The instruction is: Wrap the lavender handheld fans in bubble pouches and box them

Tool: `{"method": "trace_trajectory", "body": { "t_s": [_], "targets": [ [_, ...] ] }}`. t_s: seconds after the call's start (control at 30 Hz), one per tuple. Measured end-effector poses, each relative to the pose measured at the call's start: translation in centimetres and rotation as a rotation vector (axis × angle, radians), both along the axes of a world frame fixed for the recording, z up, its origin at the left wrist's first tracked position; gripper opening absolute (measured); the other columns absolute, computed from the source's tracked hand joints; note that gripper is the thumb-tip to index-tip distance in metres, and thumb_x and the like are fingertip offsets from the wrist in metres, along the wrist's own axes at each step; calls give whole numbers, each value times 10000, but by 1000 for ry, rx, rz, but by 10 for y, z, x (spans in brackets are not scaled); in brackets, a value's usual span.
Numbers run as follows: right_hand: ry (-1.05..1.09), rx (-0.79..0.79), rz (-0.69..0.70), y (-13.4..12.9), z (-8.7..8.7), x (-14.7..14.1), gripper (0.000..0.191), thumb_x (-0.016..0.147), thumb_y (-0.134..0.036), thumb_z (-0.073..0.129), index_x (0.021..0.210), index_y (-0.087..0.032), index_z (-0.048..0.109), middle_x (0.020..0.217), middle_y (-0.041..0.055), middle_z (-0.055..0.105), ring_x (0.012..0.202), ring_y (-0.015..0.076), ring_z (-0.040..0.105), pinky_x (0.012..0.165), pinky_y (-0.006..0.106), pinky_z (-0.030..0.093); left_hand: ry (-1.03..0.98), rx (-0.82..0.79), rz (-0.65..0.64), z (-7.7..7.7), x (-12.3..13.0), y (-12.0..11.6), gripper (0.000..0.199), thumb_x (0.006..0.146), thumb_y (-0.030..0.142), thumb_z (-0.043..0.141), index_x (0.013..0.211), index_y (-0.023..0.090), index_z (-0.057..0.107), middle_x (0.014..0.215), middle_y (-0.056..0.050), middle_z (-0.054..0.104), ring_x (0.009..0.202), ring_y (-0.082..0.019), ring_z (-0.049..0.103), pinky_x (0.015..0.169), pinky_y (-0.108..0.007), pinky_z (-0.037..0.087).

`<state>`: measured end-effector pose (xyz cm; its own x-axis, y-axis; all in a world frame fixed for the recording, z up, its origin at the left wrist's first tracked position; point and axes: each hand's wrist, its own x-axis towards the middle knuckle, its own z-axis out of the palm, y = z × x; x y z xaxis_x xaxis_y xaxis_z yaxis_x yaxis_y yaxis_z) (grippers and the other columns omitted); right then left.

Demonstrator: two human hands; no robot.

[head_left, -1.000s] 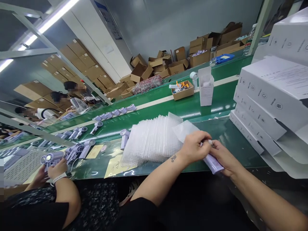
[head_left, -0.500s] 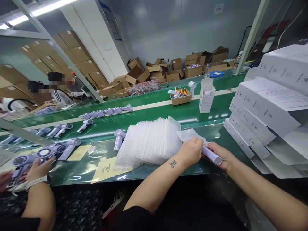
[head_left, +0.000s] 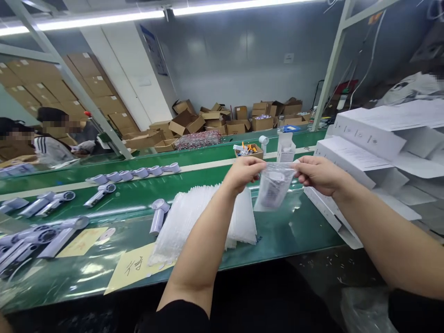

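A bubble wrap bag (head_left: pixel 274 187) hangs between my two hands above the table, with a lilac handheld fan seen dimly inside it. My left hand (head_left: pixel 247 172) pinches the bag's top left corner. At the top right corner, my right hand (head_left: pixel 317 173) pinches it too. Below my left forearm lies a stack of bubble wrap bags (head_left: pixel 183 212), partly hidden by that arm. One lilac handheld fan (head_left: pixel 158 217) rests on the table just left of the stack.
Folded white boxes (head_left: pixel 364 143) pile up at the right. More lilac fans (head_left: pixel 48 236) lie at the left, and others stand in a row (head_left: pixel 133 174) on the green conveyor. A small carton (head_left: pixel 255 153) of parts and an open white box (head_left: pixel 286 147) stand behind my hands. Co-workers sit far left.
The fan has gone into the bubble wrap bag, and both hands have risen to hold the bag by its top corners. My view has shifted; the neighbour's hands are out of sight.
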<state>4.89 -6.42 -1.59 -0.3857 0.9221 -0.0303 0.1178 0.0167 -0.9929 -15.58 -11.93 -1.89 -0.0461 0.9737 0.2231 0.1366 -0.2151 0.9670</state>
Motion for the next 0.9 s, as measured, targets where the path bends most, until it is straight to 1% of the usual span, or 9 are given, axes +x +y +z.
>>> {"method": "trace_trajectory", "body": {
  "t_s": [0.13, 0.23, 0.3, 0.37, 0.4, 0.47, 0.57, 0.73, 0.9],
  "targets": [
    [239, -28, 167, -22, 0, -25, 135, 820, -231, 578, 728, -166, 504, 540, -47, 535, 406, 32, 462, 376, 121, 374, -243, 157, -259, -18, 1, -16, 642, 486, 313, 841, 1073, 215, 602, 983, -35, 623, 851, -148, 582, 669, -216, 441],
    [219, 89, 198, -52, -3, -25, 178, 834, -355, 549, 817, -182, 510, 599, -26, 575, 460, 80, 536, 450, 203, 467, -281, 128, -230, -42, 17, -22, 554, 474, 226, 854, 966, 165, 606, 858, -17, 620, 759, -132, 582, 690, -234, 446],
    [50, 359, 24, -70, -7, -2, 267, 859, -437, 495, 961, -192, 525, 702, 12, 618, 556, 137, 602, 527, 280, 507, -332, 134, -61, -52, 23, -25, 350, 597, 259, 799, 855, 138, 595, 751, 2, 597, 660, -101, 557, 634, -215, 429],
    [-276, 652, -455, -80, -15, 36, 404, 830, -476, 535, 1112, -189, 502, 832, 65, 646, 659, 191, 623, 581, 327, 494, -405, 163, 87, -54, 22, -28, 279, 661, 291, 755, 812, 138, 578, 694, 19, 576, 604, -87, 536, 586, -204, 414],
    [-477, 704, -656, -81, -19, 55, 461, 793, -493, 578, 1111, -167, 505, 917, 109, 643, 702, 225, 623, 595, 354, 479, -440, 177, 136, -53, 19, -30, 276, 666, 298, 750, 809, 141, 574, 677, 27, 569, 589, -85, 532, 571, -202, 413],
    [-790, 736, -800, -74, -26, 85, 381, 802, -445, 572, 1036, -146, 536, 960, 148, 634, 754, 267, 614, 592, 365, 446, -489, 190, 199, -46, 13, -33, 295, 640, 302, 763, 800, 141, 575, 659, 32, 567, 575, -88, 535, 553, -201, 417],
    [-1015, 779, -730, -62, -26, 98, 154, 867, -296, 468, 890, -174, 560, 800, 86, 642, 665, 236, 593, 535, 327, 387, -533, 186, 275, -33, 5, -35, 327, 579, 295, 792, 763, 128, 579, 628, 34, 563, 530, -79, 522, 495, -184, 398],
    [-1123, 1091, -599, -74, 4, 60, 203, 849, -101, 403, 919, -190, 571, 756, 44, 606, 562, 180, 555, 456, 293, 297, -678, 249, 498, -9, -16, -37, 356, 500, 264, 805, 712, 137, 548, 548, 75, 496, 420, -39, 433, 347, -141, 238],
    [-1165, 1227, -52, -59, -1, 18, 376, 692, 63, 400, 876, -200, 596, 767, 48, 571, 548, 167, 549, 441, 279, 321, -828, 279, 580, -1, -19, -26, 347, 553, 322, 758, 686, 153, 487, 540, 83, 447, 385, -23, 360, 310, -152, 144]
  ]
}}
